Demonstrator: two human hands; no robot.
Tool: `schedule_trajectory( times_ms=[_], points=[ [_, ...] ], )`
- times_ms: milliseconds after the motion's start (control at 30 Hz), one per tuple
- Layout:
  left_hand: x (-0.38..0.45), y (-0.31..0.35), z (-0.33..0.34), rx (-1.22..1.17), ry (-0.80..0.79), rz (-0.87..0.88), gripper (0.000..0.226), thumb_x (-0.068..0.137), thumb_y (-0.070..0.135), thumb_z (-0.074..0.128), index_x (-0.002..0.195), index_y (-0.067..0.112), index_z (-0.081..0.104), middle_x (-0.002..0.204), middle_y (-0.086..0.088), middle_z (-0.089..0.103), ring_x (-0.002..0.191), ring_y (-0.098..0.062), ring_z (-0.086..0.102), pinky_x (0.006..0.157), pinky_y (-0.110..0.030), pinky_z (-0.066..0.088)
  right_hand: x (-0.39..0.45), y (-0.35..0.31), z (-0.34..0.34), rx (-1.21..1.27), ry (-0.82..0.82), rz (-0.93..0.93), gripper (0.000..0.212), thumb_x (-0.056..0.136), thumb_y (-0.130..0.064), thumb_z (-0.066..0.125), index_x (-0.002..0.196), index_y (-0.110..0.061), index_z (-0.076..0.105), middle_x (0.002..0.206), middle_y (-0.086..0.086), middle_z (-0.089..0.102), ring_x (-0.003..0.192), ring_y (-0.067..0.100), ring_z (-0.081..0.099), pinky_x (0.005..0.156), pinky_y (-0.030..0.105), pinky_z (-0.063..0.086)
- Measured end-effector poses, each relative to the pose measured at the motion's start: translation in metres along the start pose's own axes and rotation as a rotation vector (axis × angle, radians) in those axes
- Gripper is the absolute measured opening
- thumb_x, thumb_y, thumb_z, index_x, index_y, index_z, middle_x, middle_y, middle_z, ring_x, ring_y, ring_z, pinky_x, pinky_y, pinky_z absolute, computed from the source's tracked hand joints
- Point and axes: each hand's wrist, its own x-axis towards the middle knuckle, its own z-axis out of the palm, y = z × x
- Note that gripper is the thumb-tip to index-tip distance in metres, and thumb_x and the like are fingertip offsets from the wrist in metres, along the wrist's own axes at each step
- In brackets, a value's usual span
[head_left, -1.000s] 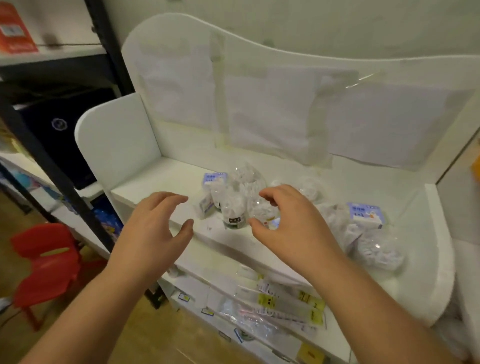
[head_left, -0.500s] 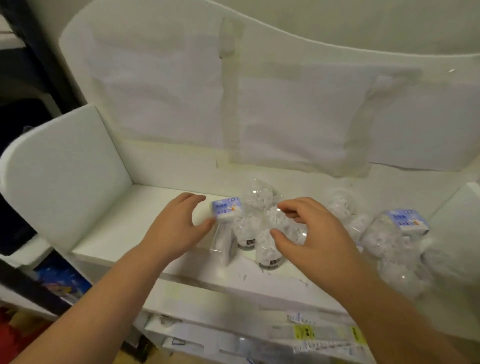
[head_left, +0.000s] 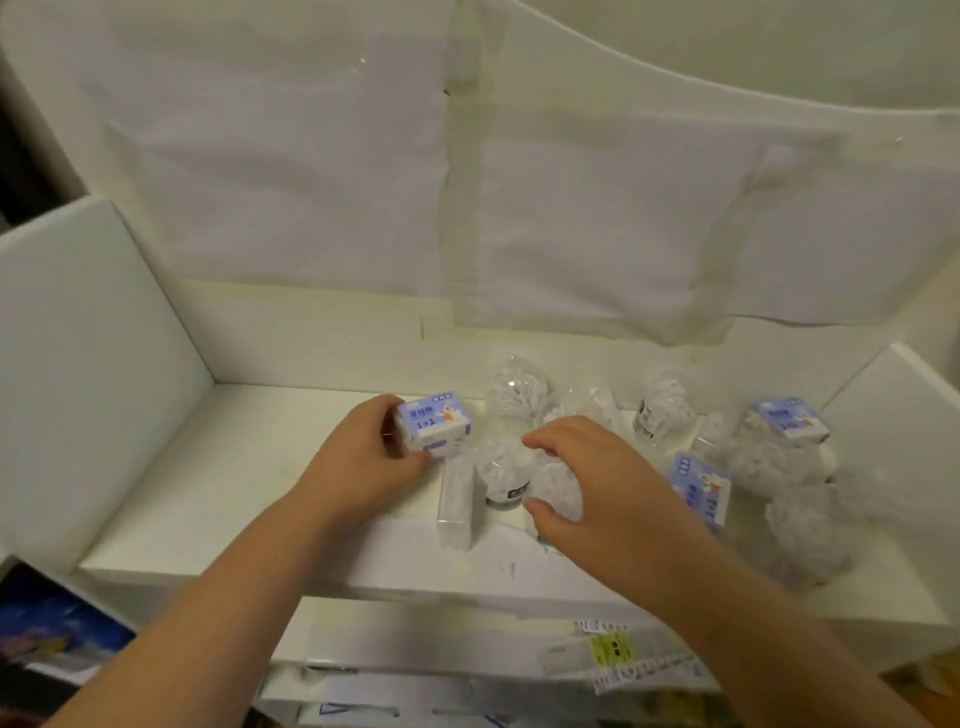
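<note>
Blue-and-white box (head_left: 432, 425) sits on the white shelf (head_left: 234, 467), at its front left, and the left hand (head_left: 358, 467) pinches it between thumb and fingers. Just beside, the right hand (head_left: 597, 483) curls around a clear packet (head_left: 553, 486). Farther right lie two similar boxes (head_left: 701, 493).

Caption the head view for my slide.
Left hand grips blue box, right hand clear packet, on white shelf.

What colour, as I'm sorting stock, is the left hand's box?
The box is white and lilac-blue; head view.
</note>
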Motion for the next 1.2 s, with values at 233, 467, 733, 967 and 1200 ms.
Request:
schedule_trajectory(
  times_ms=[233,467,733,967,1200],
  points=[
    [-0.035,-0.017,-0.043,-0.016,0.142,-0.033,0.032,0.073,0.022,0.077,0.095,0.035,0.056,0.095,0.019,0.065,0.084,0.005,0.061,0.075,-0.024,0.052,0.028,-0.016,0.024,-0.302,-0.114,-0.254,0.057,0.079,-0.009,0.072,0.130,-0.025,0.050,0.128,-0.007,0.051,0.117,0.015,0.049,0.098,0.027,0.045],
    [-0.069,-0.015,-0.067,-0.106,0.263,-0.013,0.041,0.074,0.018,0.079,0.100,0.040,0.055,0.101,0.022,0.066,0.091,0.005,0.063,0.076,-0.008,0.045,0.071,-0.041,0.037,-0.657,-0.390,-0.432,0.048,0.075,0.000,0.069,0.119,-0.015,0.059,0.117,0.002,0.056,0.106,0.024,0.052,0.088,0.039,0.050],
    [-0.081,-0.013,-0.084,-0.145,0.415,-0.042,0.042,0.076,0.028,0.078,0.106,0.045,0.054,0.104,0.021,0.065,0.092,0.000,0.063,0.079,-0.023,0.050,0.100,-0.045,0.041,-0.643,-0.545,-0.449,0.044,0.080,-0.017,0.071,0.122,-0.028,0.061,0.116,-0.008,0.058,0.107,0.018,0.055,0.084,0.039,0.053],
    [-0.091,0.006,-0.084,-0.091,0.445,-0.054,0.040,0.075,0.024,0.077,0.099,0.047,0.053,0.099,0.023,0.066,0.090,0.000,0.062,0.076,-0.023,0.049,0.091,-0.042,0.023,-0.417,-0.487,-0.461,0.032,0.085,-0.038,0.067,0.116,-0.033,0.060,0.112,-0.015,0.057,0.100,0.012,0.056,0.075,0.026,0.041],
    [-0.106,0.066,-0.062,-0.062,0.458,-0.011,0.047,0.076,0.028,0.077,0.117,0.031,0.055,0.109,0.016,0.065,0.096,-0.001,0.063,0.079,-0.025,0.050,0.033,-0.033,-0.049,-0.073,-0.226,-0.379,0.029,0.074,-0.037,0.069,0.102,-0.034,0.060,0.093,-0.018,0.053,0.086,0.003,0.053,0.078,0.030,0.049]
  ],
)
